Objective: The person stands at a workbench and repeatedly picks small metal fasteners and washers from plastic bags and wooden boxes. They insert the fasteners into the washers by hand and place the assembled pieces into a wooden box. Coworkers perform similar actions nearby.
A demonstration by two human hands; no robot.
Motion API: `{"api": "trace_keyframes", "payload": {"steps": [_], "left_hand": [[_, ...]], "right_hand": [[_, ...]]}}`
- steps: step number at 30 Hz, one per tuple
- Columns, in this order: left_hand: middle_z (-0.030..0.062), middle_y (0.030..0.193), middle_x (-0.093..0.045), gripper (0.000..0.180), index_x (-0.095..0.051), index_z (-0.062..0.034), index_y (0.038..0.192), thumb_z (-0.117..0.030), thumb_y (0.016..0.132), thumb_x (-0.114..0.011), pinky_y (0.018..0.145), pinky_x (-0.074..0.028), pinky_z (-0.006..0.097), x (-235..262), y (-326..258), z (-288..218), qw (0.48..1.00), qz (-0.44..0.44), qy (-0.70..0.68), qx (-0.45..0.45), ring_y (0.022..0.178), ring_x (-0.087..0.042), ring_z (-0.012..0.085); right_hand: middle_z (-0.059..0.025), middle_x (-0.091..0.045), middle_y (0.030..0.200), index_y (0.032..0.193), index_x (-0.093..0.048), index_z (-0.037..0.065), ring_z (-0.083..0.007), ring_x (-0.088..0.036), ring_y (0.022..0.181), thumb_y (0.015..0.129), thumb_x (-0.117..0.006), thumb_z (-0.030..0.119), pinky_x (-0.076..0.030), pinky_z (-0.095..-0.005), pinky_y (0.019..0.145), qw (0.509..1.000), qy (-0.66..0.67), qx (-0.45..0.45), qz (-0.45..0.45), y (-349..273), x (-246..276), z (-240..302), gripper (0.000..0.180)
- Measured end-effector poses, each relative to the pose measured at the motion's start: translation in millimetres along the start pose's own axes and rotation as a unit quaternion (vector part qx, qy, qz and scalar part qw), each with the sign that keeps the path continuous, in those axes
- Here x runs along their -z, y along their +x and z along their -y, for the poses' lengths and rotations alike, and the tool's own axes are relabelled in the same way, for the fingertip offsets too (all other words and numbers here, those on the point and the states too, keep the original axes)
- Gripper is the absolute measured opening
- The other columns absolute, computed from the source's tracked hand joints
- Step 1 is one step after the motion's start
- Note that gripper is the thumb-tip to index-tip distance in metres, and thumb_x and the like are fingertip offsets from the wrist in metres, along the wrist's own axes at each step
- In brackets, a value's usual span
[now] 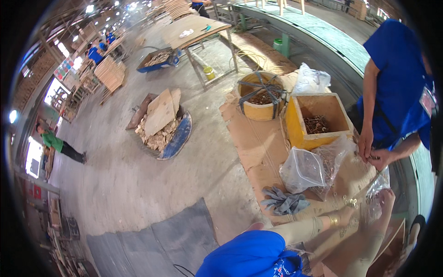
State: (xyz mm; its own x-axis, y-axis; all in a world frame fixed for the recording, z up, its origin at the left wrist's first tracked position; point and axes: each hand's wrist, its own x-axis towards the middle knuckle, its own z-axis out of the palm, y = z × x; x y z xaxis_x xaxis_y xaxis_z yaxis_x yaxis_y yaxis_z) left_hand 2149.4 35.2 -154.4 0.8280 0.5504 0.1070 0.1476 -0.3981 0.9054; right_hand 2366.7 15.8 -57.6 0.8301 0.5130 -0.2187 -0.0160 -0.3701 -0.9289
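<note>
Yellow box (296, 127) — brown fasteners (316, 124) (loose)

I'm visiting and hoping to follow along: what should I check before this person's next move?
1. Left hand near the small rings on the cardboard: ok, right beside them.
2. Right hand at the clear bag: ok, though how firm any grip is, cannot tell.
3. Gloves worn: not ok, if wanted; the gray gloves lie on the cardboard and both hands are bare.
4. Yellow box upright, with metal hardware inside: ok.
5. Co-worker's hands apart from the person's own: ok, but close by.
</note>
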Motion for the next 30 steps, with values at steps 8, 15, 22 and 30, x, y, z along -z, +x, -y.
{"api": "trace_keyframes", "payload": {"steps": [8, 15, 22, 30], "left_hand": [[0.0019, 0.053, -0.052, 0.015, -0.057, -0.0094, 0.060, -0.014, 0.073, -0.050, 0.037, -0.037, 0.027, 12, 9, 21, 0.638, 0.064, -0.653, 0.402, 0.043, -0.048, 0.0107], [0.0086, 0.072, -0.058, 0.015, -0.056, -0.0016, 0.081, -0.004, 0.080, -0.041, 0.063, -0.045, 0.026, 35, -20, 8, 0.762, 0.111, -0.550, 0.324, 0.068, -0.055, 0.0152], [0.0030, 0.067, -0.057, 0.011, -0.053, -0.0077, 0.083, -0.018, 0.082, -0.054, 0.050, -0.042, 0.020, 59, -30, -12, 0.784, 0.140, -0.502, 0.336, 0.059, -0.053, 0.0091], [0.0065, 0.075, -0.057, 0.013, -0.054, -0.0076, 0.095, -0.013, 0.084, -0.051, 0.053, -0.044, 0.020, 62, -36, -30, 0.795, 0.161, -0.493, 0.314, 0.062, -0.053, 0.0120]], "right_hand": [[-0.0064, -0.063, 0.088, 0.099, -0.057, 0.002, -0.0107, -0.060, 0.073, 0.085, -0.053, 0.017, -0.051, -0.0190, 0.055, 0.823, 0.489, 0.015, 0.289, -37, 23, 11, 0.021], [-0.0040, -0.056, 0.074, 0.084, -0.057, 0.004, -0.0102, -0.049, 0.057, 0.078, -0.053, 0.009, -0.038, -0.0168, 0.043, 0.769, 0.621, -0.054, 0.142, -95, -35, -33, 0.009], [-0.0098, -0.059, 0.076, 0.086, -0.054, 0.002, -0.0143, -0.057, 0.058, 0.086, -0.048, 0.016, -0.051, -0.0213, 0.050, 0.779, 0.604, -0.118, 0.124, -190, -54, 6, 0.015], [-0.0057, -0.058, 0.074, 0.095, -0.054, 0.001, -0.0097, -0.057, 0.061, 0.088, -0.046, 0.016, -0.048, -0.0179, 0.048, 0.812, 0.550, -0.116, 0.154, -289, -29, 4, 0.019]]}}
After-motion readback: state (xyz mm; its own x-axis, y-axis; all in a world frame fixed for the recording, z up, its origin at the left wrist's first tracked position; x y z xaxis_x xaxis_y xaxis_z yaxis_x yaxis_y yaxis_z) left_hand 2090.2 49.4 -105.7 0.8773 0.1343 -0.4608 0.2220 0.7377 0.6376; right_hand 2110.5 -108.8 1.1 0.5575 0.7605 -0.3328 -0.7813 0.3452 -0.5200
